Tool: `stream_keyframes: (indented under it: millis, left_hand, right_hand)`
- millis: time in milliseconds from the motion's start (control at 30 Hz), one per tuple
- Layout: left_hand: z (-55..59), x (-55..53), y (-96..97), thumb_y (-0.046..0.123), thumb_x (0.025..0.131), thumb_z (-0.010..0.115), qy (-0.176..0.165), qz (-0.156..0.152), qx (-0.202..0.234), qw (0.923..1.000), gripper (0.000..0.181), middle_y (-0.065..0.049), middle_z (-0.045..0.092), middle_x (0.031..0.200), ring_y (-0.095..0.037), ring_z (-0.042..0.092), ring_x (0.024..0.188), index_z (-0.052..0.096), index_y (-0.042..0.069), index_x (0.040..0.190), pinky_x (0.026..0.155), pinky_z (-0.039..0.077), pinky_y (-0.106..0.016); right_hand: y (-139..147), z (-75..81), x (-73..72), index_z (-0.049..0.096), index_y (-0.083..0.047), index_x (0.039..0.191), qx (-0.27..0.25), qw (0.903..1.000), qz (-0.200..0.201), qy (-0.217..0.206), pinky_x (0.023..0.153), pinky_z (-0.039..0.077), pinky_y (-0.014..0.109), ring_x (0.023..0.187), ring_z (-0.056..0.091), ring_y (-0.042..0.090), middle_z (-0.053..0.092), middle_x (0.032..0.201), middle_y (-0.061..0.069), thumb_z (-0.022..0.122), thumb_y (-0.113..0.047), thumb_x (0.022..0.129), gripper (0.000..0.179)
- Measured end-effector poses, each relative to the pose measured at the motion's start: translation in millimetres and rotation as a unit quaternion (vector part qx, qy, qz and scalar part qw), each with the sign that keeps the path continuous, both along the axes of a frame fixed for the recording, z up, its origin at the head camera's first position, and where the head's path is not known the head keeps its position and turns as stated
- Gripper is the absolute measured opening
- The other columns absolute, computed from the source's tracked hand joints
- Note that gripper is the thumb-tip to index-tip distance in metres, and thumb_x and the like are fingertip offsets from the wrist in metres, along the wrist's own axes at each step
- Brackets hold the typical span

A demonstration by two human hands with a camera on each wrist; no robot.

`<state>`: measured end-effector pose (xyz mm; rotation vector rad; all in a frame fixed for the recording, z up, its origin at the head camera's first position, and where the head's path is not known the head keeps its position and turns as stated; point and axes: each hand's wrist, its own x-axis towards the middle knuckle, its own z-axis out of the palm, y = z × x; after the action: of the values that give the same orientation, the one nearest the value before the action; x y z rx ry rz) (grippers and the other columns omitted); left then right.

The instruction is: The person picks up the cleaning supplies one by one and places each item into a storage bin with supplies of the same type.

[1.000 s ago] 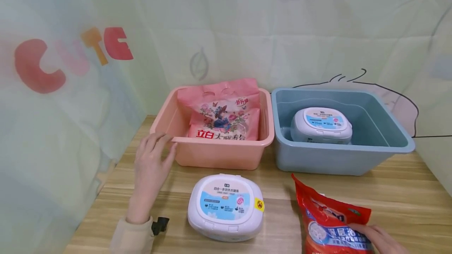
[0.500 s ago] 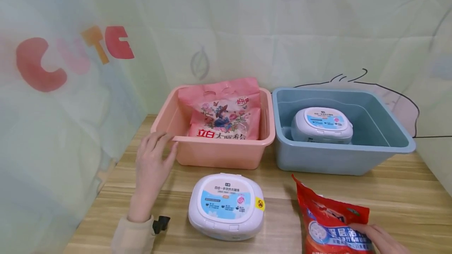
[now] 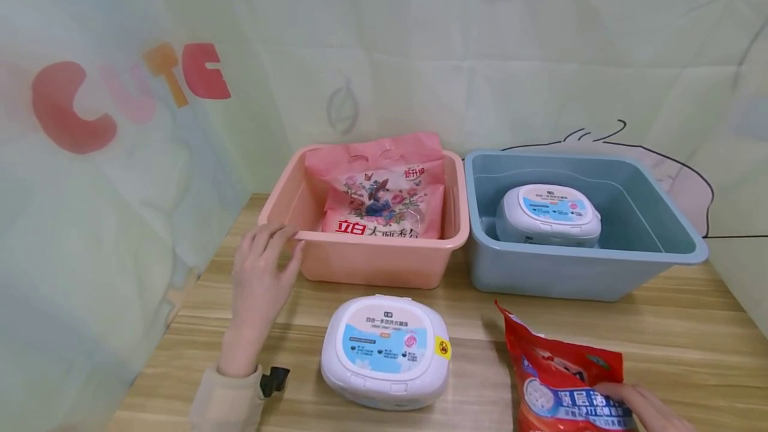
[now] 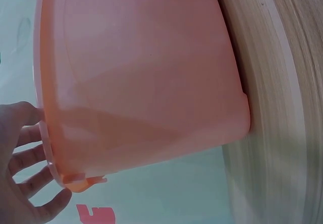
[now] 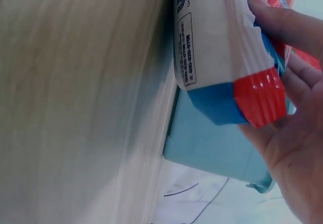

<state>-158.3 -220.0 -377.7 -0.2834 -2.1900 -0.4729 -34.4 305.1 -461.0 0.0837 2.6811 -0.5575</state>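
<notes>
My left hand [image 3: 261,279] grips the front left corner of the pink basin [image 3: 372,265], fingers over its rim. In the left wrist view the thumb and fingers [image 4: 29,158] meet that rim. A pink laundry detergent bag [image 3: 381,199] stands inside the basin. At the lower right my right hand [image 3: 645,405] holds a red detergent bag [image 3: 558,372]. The right wrist view shows the thumb [image 5: 280,22] on one face of this bag and the other fingers partly hidden behind it. Between the hands a white lidded laundry-pod box [image 3: 385,352] sits on the table.
A blue basin [image 3: 576,269] stands right beside the pink one, with a second white pod box [image 3: 549,215] in it. Both basins are near the printed backdrop cloth [image 3: 384,85]. Wood-grain table [image 3: 474,325] lies beneath everything.
The upper part of the red bag has tilted slightly in the right hand. The left hand stays on the basin rim; the whole view shifts a little.
</notes>
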Motion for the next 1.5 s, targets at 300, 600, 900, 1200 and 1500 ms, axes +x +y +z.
stream_keyframes:
  millis: [300,600,900,1200,1500]
  left_hand:
    - [0.2,-0.1,0.6,0.007,0.079,0.076,-0.011,0.000,0.000,0.9999,0.028,-0.018,0.065,0.105,-0.037,0.054,0.101,0.068,-0.002,0.104,0.086,0.046,-0.050]
    - [-0.7,0.0,-0.6,0.008,0.079,0.077,-0.004,0.001,-0.001,1.0000,0.029,-0.018,0.065,0.105,-0.037,0.055,0.102,0.068,-0.001,0.104,0.086,0.046,-0.051]
    - [-1.2,0.3,-0.7,0.008,0.079,0.076,-0.005,0.000,0.002,1.0000,0.028,-0.018,0.065,0.106,-0.037,0.055,0.102,0.068,0.000,0.104,0.087,0.046,-0.051]
    - [-2.1,-0.2,-1.2,0.007,0.078,0.077,0.007,-0.003,0.002,1.0000,0.028,-0.018,0.065,0.104,-0.038,0.056,0.102,0.068,-0.001,0.103,0.086,0.047,-0.052]
    - [-3.0,-1.1,-1.4,0.008,0.078,0.077,0.009,-0.005,0.005,0.9999,0.028,-0.018,0.065,0.104,-0.037,0.056,0.102,0.068,-0.001,0.103,0.086,0.046,-0.051]
  right_hand:
    - [-4,5.9,1.9,0.051,-0.014,0.131,-0.007,0.9999,-0.007,0.004,0.071,0.060,0.038,0.091,0.057,0.014,0.060,0.116,0.004,0.081,-0.061,0.054,0.095]
    - [-6,8.2,3.9,0.052,-0.014,0.130,-0.008,0.9999,-0.006,0.010,0.069,0.060,0.034,0.090,0.057,0.013,0.060,0.116,0.004,0.081,-0.060,0.056,0.092]
    - [-7,9.4,5.2,0.052,-0.013,0.128,-0.012,0.9997,0.003,0.023,0.071,0.060,0.035,0.090,0.057,0.014,0.061,0.116,0.004,0.081,-0.058,0.059,0.088]
    - [-2,7.0,-1.2,0.048,-0.014,0.132,-0.023,0.9997,-0.004,-0.012,0.072,0.060,0.039,0.093,0.057,0.014,0.059,0.119,0.005,0.080,-0.060,0.058,0.094]
    - [-2,12.0,1.9,0.047,-0.015,0.132,-0.036,0.9993,-0.005,0.004,0.070,0.060,0.035,0.098,0.058,0.016,0.059,0.120,0.006,0.083,-0.057,0.057,0.093]
